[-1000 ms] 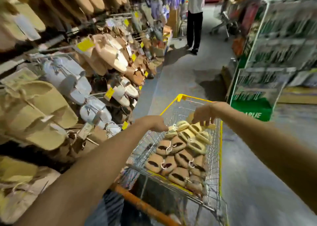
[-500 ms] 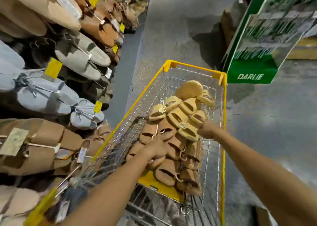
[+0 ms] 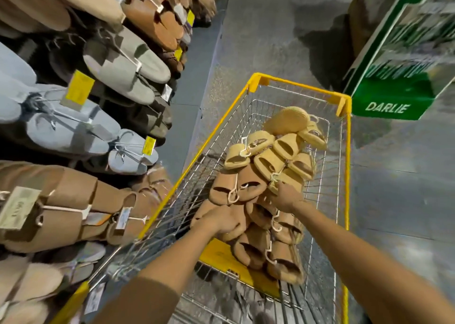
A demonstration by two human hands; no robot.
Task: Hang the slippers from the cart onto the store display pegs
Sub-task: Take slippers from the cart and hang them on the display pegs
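A wire cart with a yellow rim [image 3: 299, 85] holds a heap of slippers. Brown slippers [image 3: 236, 188] lie nearer me and yellow slippers [image 3: 285, 147] farther off, pairs joined by white hooks. My left hand [image 3: 219, 219] reaches into the near left of the heap, its fingers curled round a brown slipper. My right hand [image 3: 285, 197] is down in the middle of the heap, its fingertips pinching the edge of a yellow slipper [image 3: 286, 181]. On the left, the display pegs [image 3: 128, 148] carry rows of hung slippers.
Grey, blue, tan and brown slippers [image 3: 73, 126] with yellow price tags fill the rack on the left, close to the cart's side. A green DARLIE display stand [image 3: 391, 102] is at the upper right. Grey floor runs between them.
The view has tilted down from the aisle onto the cart. Both hands have dropped from above the cart's rim into the heap and taken hold of slippers.
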